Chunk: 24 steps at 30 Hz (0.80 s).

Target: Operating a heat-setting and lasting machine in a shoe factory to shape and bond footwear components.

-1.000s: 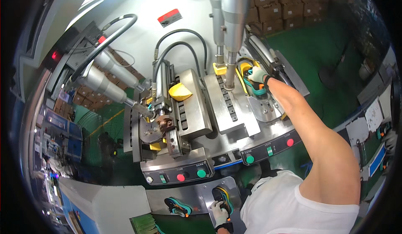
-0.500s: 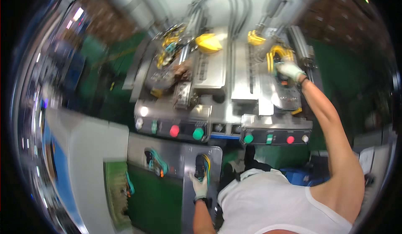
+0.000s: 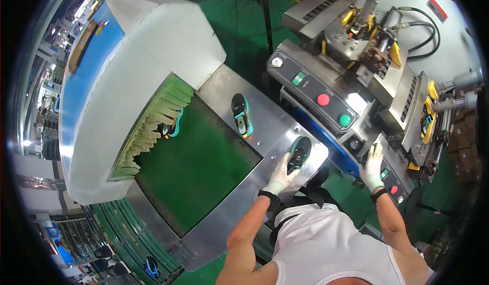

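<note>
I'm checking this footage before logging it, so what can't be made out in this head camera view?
- Left hand on the shoe: its grip is unclear, palm hides the heel.
- Right hand on the control panel: what its fingers touch is too small.
- Shoe under the green curtain strips: mostly hidden.
- Tunnel interior: covered by the white hood.

Black-and-teal shoe [image 3: 299, 153] on silver table [image 3: 265, 119]; green belt [image 3: 196, 168].

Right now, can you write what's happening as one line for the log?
left hand on dark shoe on metal table | right hand on machine panel | second shoe beside green belt
</note>
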### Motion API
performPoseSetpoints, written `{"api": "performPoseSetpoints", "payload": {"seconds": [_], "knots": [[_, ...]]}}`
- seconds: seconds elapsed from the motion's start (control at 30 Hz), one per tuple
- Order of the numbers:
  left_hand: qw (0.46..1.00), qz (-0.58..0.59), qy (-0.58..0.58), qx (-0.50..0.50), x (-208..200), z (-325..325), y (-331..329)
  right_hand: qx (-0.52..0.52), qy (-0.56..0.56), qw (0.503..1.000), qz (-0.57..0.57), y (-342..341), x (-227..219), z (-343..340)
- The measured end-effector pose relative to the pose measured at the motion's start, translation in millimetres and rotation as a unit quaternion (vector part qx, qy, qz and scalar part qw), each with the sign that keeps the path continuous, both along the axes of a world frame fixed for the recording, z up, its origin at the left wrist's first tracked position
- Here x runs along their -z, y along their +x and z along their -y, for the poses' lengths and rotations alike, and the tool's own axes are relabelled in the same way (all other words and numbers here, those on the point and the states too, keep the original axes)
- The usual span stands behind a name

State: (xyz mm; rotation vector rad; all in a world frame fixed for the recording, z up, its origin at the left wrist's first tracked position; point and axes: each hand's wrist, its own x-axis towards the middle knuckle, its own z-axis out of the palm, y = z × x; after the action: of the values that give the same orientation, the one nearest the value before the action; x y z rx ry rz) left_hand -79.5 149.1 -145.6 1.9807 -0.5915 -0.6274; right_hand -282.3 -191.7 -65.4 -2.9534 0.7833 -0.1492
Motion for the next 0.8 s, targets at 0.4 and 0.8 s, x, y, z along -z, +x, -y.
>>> {"api": "performPoseSetpoints", "payload": {"seconds": [0.4,0.8], "knots": [[0.823,0.367,0.312,-0.300,0.2,-276.3,376.8,0.167,0.132,0.962,-0.172,-167.5,4.9,-112.6],[0.836,0.230,0.431,-0.250,31.8,-331.1,432.1,0.366,0.291,0.869,-0.163,-142.0,-7.7,-130.4]]}}
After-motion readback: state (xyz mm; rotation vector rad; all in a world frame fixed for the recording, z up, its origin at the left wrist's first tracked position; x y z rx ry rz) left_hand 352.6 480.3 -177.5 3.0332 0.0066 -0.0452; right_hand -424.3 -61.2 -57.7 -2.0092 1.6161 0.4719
